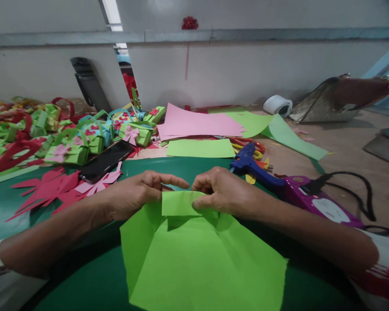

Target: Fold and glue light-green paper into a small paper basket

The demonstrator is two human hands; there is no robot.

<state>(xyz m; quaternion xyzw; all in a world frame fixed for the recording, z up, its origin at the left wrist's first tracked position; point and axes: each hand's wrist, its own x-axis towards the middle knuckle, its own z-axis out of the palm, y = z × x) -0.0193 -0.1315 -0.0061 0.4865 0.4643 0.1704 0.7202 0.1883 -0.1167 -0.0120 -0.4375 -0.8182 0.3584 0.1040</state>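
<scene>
A large sheet of light green paper point(194, 263), creased and partly folded, hangs toward me over the dark green surface. Its far edge is turned into a flap, which both hands hold. My right hand point(214, 192) pinches this flap, thumb in front and fingers curled behind. At the flap's left end, my left hand point(145, 190) grips the paper between thumb and curled fingers, its index finger stretched toward the right hand. The fingertips behind the paper are partly hidden.
Small paper baskets point(68, 149) crowd the left, near a black phone point(106, 162) and red paper cutouts point(48, 188). Ahead lie pink sheets point(197, 123) and a green strip point(201, 148). A blue glue gun point(251, 162), purple power strip point(320, 203) and cables point(369, 198) are at right.
</scene>
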